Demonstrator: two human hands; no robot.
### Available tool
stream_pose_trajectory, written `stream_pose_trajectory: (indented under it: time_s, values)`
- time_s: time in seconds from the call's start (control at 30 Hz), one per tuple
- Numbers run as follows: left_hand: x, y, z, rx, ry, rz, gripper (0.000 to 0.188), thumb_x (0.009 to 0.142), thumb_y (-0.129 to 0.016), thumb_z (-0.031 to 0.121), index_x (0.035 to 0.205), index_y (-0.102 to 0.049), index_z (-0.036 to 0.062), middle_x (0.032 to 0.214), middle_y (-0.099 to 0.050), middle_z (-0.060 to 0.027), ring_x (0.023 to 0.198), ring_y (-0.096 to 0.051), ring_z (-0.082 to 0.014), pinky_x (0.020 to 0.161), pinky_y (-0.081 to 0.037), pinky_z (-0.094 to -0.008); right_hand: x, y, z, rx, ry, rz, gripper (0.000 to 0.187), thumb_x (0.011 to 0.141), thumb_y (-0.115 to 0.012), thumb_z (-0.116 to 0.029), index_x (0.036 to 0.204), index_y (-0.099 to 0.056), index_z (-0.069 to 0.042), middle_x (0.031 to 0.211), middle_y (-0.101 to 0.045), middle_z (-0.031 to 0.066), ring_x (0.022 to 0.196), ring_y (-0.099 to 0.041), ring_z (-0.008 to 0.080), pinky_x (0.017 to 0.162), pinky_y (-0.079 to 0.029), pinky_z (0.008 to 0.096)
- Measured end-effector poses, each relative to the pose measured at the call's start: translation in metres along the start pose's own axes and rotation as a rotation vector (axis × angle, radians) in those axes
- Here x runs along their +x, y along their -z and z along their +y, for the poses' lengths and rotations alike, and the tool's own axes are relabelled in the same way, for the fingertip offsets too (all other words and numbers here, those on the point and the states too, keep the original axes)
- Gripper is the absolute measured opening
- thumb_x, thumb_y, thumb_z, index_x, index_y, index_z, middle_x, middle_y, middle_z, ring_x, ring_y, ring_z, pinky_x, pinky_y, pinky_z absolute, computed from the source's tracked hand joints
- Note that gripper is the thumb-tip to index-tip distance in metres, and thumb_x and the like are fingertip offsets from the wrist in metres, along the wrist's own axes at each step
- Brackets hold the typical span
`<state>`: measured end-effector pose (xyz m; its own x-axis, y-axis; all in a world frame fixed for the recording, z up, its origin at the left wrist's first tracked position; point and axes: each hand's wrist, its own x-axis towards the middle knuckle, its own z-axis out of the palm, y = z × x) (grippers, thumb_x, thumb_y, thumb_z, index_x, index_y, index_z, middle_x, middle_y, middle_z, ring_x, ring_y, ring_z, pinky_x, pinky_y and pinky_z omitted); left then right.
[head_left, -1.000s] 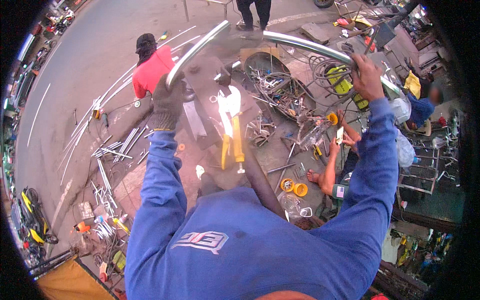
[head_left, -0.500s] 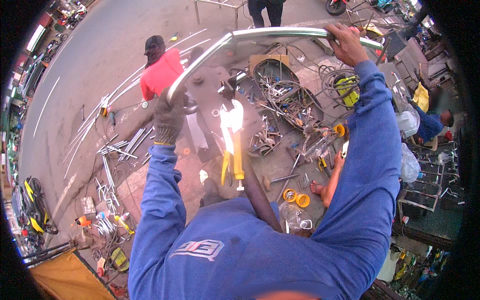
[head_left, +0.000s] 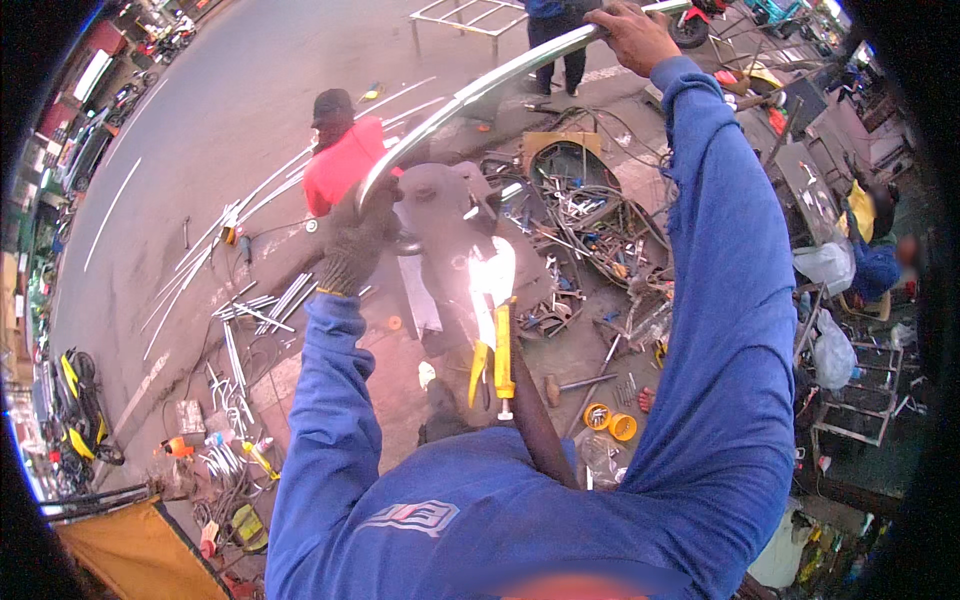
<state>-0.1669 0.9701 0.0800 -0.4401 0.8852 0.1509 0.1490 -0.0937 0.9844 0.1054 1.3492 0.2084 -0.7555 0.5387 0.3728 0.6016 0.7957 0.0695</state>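
Observation:
A long shiny metal tube (head_left: 480, 87) arcs from left of centre up to the far right. My left hand (head_left: 358, 245), in a dark knitted glove, is closed around its near end. Farther along, my bare right hand (head_left: 632, 38) grips the tube, fingers wrapped over it, with my arm stretched far out. Just right of my left hand is a blurred dark metal plate (head_left: 445, 215) with fittings on it. Locking pliers (head_left: 503, 345) with yellow handles are at the plate's near side, their jaws glaring white. What the jaws hold is lost in the glare.
A person in a red top (head_left: 345, 165) is beyond my left hand; another in dark trousers (head_left: 562, 60) stands near my right. Metal offcuts (head_left: 265, 310) lie at left. A round container (head_left: 590, 205) of tools and scrap stands right of the plate, with yellow cups (head_left: 622, 427) nearer me.
My right hand has moved farther away and left, swinging the tube's far part with it. My left hand keeps its hold on the near end. The whole view has shifted slightly.

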Motion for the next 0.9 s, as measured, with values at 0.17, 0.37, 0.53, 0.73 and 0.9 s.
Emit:
stream_pose_trajectory:
  time_s: [0.17, 0.37, 0.53, 0.73, 0.9]
  values:
    - [0.020, 0.002, 0.002, 0.016, 0.069, 0.047, 0.034, 0.100, -0.057, 0.024, 0.126, -0.057, 0.0027, 0.098, -0.067, -0.0053, 0.060, -0.054, -0.0072, 0.052, -0.044, -0.0246, 0.028, -0.050, -0.002, -0.280, 0.017, -0.013, 0.037, 0.094, -0.058, -0.020, 0.130, -0.055, -0.028, 0.124, -0.059, 0.0048, 0.115, -0.059, 0.0279, 0.096, -0.042, 0.0578]
    - [0.036, 0.008, 0.003, -0.053, 0.143, -0.084, 0.037, 0.100, -0.056, 0.026, 0.126, -0.056, 0.0005, 0.094, -0.067, -0.0035, 0.057, -0.052, -0.0072, 0.050, -0.042, -0.0250, 0.041, -0.089, -0.035, -0.170, 0.083, -0.130, 0.037, 0.094, -0.058, -0.021, 0.131, -0.055, -0.027, 0.126, -0.060, 0.0026, 0.122, -0.055, 0.0235, 0.100, -0.038, 0.0573]
    - [0.045, 0.007, 0.000, 0.230, 0.075, 0.131, 0.042, 0.098, -0.059, 0.035, 0.125, -0.058, 0.0031, 0.094, -0.066, -0.0065, 0.060, -0.057, -0.0109, 0.052, -0.046, -0.0278, 0.047, -0.100, -0.059, -0.139, 0.163, -0.186, 0.041, 0.094, -0.061, -0.028, 0.134, -0.054, -0.027, 0.126, -0.059, 0.0045, 0.119, -0.056, 0.0258, 0.099, -0.036, 0.0563]
    - [0.076, -0.024, 0.035, 1.074, -0.493, 0.413, 0.043, 0.093, -0.062, 0.041, 0.114, -0.065, 0.0031, 0.096, -0.068, -0.0164, 0.081, -0.067, -0.0325, 0.075, -0.053, -0.0436, 0.051, -0.108, -0.053, -0.132, 0.189, -0.069, 0.040, 0.089, -0.063, -0.045, 0.120, -0.059, -0.019, 0.115, -0.063, 0.0089, 0.110, -0.061, 0.0280, 0.089, -0.041, 0.0569]
    - [0.095, -0.046, 0.052, 1.185, -0.171, 0.201, 0.043, 0.094, -0.058, 0.047, 0.109, -0.067, 0.0077, 0.099, -0.068, -0.0174, 0.092, -0.066, -0.0344, 0.081, -0.051, -0.0465, 0.047, -0.113, -0.028, -0.080, 0.197, -0.085, 0.053, 0.087, -0.059, -0.059, 0.122, -0.057, -0.020, 0.108, -0.067, 0.0110, 0.105, -0.065, 0.0319, 0.089, -0.040, 0.0581]
